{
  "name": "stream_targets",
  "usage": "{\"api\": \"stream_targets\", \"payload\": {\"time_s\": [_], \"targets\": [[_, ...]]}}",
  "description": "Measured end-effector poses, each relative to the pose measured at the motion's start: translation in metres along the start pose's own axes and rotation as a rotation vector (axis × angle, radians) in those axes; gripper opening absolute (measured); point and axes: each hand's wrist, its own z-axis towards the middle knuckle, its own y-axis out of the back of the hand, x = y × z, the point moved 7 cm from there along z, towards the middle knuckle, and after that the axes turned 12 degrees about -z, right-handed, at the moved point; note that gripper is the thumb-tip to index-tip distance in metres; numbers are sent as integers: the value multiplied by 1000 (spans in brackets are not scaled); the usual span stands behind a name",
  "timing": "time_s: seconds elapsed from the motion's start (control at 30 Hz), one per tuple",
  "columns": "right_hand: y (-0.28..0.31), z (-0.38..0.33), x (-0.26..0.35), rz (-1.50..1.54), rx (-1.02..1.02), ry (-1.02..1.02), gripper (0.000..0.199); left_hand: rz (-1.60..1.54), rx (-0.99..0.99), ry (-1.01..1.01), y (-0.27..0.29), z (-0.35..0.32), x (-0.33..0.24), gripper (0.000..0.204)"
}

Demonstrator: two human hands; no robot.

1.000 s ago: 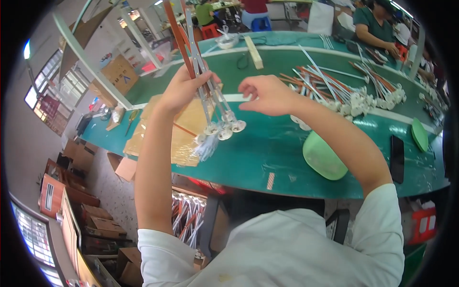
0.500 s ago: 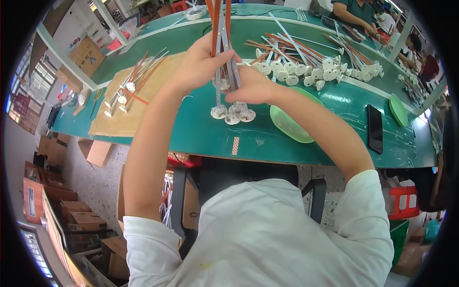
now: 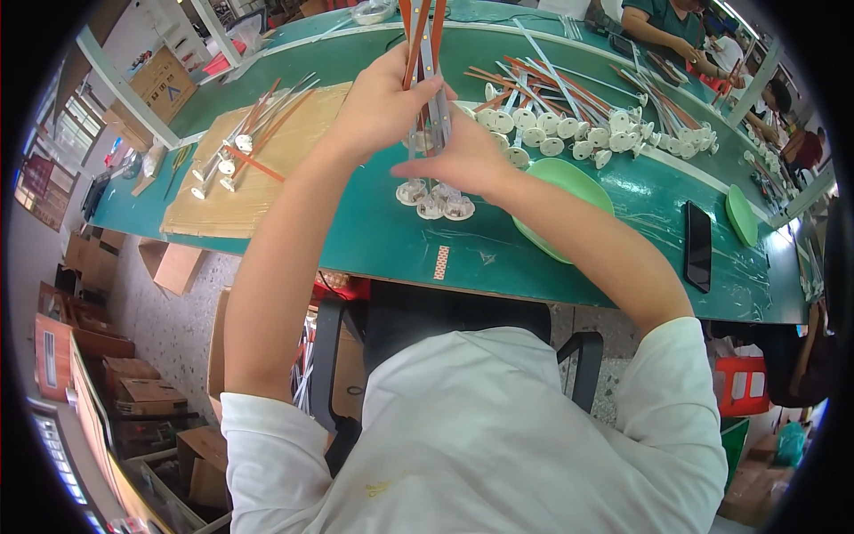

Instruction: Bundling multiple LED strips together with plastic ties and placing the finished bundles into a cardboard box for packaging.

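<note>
A bundle of LED light strips, orange and grey with small yellow chips, stands upright above the green table. Clear and white round end caps hang at its lower end. My left hand is closed around the strips, its thumb pressed across them. Lower down, my right hand wraps the bundle near the caps, with the thumb reaching left across the front; most of its fingers are hidden behind. Just right of that wrist lies a green plastic tray.
Many similar strips with white round ends lie piled at the back right. Several more rest on a cardboard sheet at left. A black phone, a small perforated strip and another green tray lie on the table. A co-worker sits across.
My right thumb has stretched out to the left across the lower part of the bundle. The bundle has shifted slightly up and to the right, still in my left hand.
</note>
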Motion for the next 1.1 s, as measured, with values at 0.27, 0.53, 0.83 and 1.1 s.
{"api": "stream_targets", "payload": {"time_s": [0.27,0.53,0.83,1.1], "targets": [[-4,1,-22,-40,35,-193,57,353,-60,-78,1,-7,-15,26],[-8,4,-9,-61,238,-72,61,367,-93,-100,16,-13,-8,27],[42,37,49,350,-178,279,56,259,-125,-346,8,-25,-7,23],[30,44,52,184,-420,92,27,232,-84,-186,10,-29,10,15]]}}
